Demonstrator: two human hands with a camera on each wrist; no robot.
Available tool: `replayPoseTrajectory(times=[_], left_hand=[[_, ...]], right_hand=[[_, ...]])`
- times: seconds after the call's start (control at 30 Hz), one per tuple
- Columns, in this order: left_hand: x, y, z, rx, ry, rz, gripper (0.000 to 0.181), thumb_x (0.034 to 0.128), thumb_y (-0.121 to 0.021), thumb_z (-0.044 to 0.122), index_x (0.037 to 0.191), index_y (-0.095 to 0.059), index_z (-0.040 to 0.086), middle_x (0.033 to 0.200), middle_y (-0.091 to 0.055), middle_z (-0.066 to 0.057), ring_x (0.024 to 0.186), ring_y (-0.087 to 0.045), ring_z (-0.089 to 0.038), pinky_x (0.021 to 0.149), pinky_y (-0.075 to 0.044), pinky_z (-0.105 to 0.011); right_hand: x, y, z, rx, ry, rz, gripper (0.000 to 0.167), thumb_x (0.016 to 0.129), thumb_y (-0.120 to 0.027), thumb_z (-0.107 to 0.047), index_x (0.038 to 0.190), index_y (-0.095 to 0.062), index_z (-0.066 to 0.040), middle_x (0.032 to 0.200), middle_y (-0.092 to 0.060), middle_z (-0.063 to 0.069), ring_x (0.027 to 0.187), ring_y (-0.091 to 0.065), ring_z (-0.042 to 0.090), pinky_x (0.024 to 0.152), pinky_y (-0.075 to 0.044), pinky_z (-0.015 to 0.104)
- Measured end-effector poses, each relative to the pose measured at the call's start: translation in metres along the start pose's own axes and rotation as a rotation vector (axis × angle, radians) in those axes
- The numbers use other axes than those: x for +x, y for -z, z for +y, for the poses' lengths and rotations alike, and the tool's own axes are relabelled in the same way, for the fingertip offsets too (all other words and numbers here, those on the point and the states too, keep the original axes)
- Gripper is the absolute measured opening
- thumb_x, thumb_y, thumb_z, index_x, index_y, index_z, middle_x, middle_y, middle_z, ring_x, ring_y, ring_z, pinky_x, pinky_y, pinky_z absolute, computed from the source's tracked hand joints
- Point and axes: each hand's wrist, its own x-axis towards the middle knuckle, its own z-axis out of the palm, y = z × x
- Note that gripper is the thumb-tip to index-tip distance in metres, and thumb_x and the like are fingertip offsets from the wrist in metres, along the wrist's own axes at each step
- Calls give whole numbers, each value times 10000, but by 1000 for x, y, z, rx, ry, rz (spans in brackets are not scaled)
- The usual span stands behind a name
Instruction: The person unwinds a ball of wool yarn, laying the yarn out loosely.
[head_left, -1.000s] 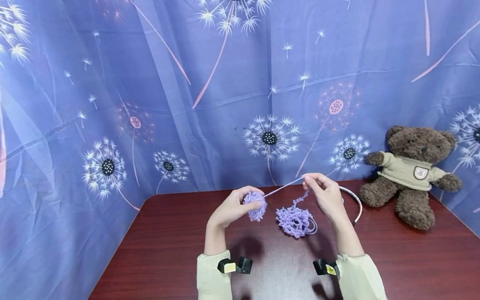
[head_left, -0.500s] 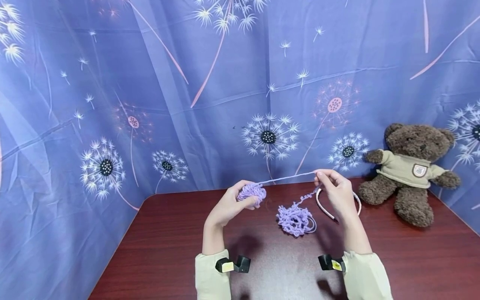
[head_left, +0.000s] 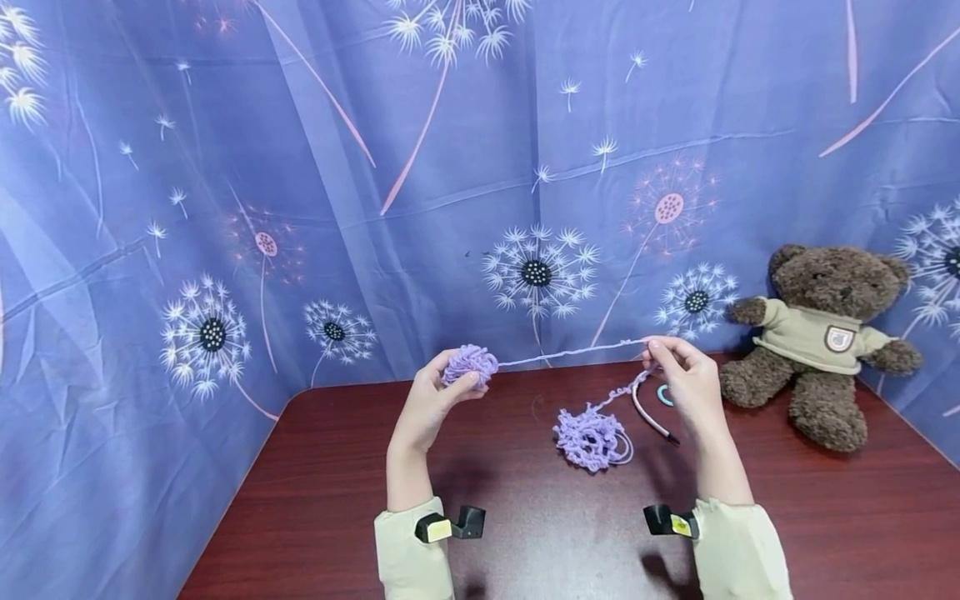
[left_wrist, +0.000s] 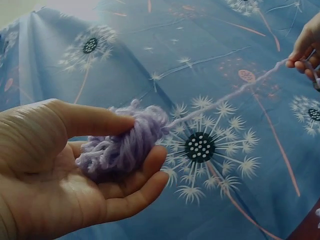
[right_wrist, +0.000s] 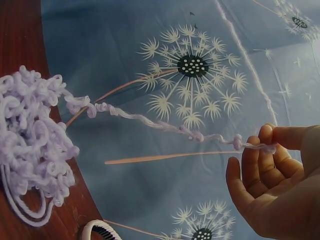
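Observation:
My left hand (head_left: 425, 400) holds a small ball of lilac yarn (head_left: 469, 367) between thumb and fingers, above the table's back edge. From the ball a strand of yarn (left_wrist: 225, 98) runs nearly level and taut to my right hand (head_left: 690, 383). There the thumb and forefinger pinch it, as the right wrist view shows. A knotted, curly length of yarn (right_wrist: 150, 121) slopes down from the pinch to a loose lilac heap (head_left: 590, 437) on the table, with a plain loop at its right side. The heap lies between the hands, touched by neither.
A white hairband (head_left: 651, 415) with a dark tip and a teal ring (head_left: 665, 395) lie by the right hand, partly hidden. A brown teddy bear (head_left: 828, 342) sits at the back right. Behind the dark red table (head_left: 322, 500) hangs a blue dandelion curtain (head_left: 420, 283).
The left hand has moved left and up with the ball, and the right hand has shifted right. The strand between them has grown longer and flatter. The teal ring now shows beside the right hand.

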Motion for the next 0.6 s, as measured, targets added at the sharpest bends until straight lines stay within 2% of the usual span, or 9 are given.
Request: replayPoseTrajectory(times=[0.1,0.27,0.5,0.6], left_hand=[[-1,4,0,-12,10,39,418,919,-548,-58,1319,-449,-132,1022,-626,-8,815,-674,-95,792,-595,-252],[-2,6,0,-18,20,52,415,927,-538,-56,1324,-441,-129,1014,-625,-4,800,-672,-99,783,-592,-248],[-1,-1,2,-9,17,10,416,927,-542,-50,1322,-443,-137,985,-635,29,784,-664,-85,785,-591,-243],[1,-5,3,1,7,-21,418,931,-546,-36,1323,-443,-137,979,-637,38,770,-661,-82,778,-591,-238]], right_hand=[[1,1,1,21,-6,8,211,958,-601,-108,840,-710,-244,696,-673,-147,688,-634,-23,690,-545,98],[2,5,3,23,-9,18,222,960,-600,-111,836,-713,-256,695,-669,-152,686,-628,-19,678,-539,97],[3,3,5,-44,2,-49,252,971,-588,-141,826,-686,-321,707,-658,-195,693,-618,-56,671,-526,80],[2,-4,7,-59,-1,-82,238,975,-578,-132,841,-681,-301,715,-652,-195,705,-618,-60,682,-530,81]])
